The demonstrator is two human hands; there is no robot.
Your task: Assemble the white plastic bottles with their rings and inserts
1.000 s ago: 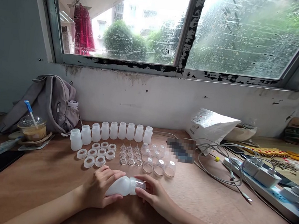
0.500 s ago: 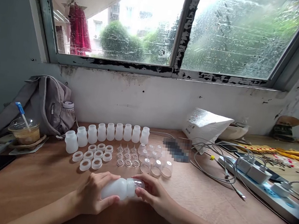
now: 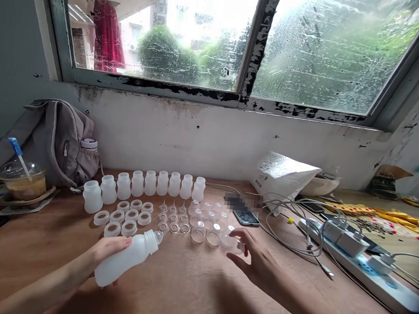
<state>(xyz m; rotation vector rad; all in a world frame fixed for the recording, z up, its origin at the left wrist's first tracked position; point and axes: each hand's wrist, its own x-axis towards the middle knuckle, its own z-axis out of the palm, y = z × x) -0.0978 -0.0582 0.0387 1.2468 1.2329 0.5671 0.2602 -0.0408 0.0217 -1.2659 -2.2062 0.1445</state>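
Observation:
My left hand [image 3: 109,256] grips a frosted white baby bottle [image 3: 123,262], tilted with its top to the upper right. A white collar ring and a clear nipple [image 3: 160,236] show at the bottle's top. To the right, my right hand [image 3: 246,254] has its fingers curved around a clear dome cap [image 3: 237,247], beside the front row of clear dome caps [image 3: 212,236]. Left of those caps lie several clear nipples [image 3: 173,226] in rows. Several white collar rings [image 3: 128,227] lie farther left. Behind them stands a curved line of open frosted bottles [image 3: 137,184].
At the left are a grey backpack [image 3: 58,147] and a drink cup [image 3: 24,181] with a straw. A phone [image 3: 246,217] lies behind the caps. Cables and a white power strip [image 3: 354,265] spread along the right. A white bag [image 3: 281,179] stands against the wall.
The bottle has moved left and turned upward in my left hand, its nipple now bare. My right hand has left the bottle and moved right to the clear caps.

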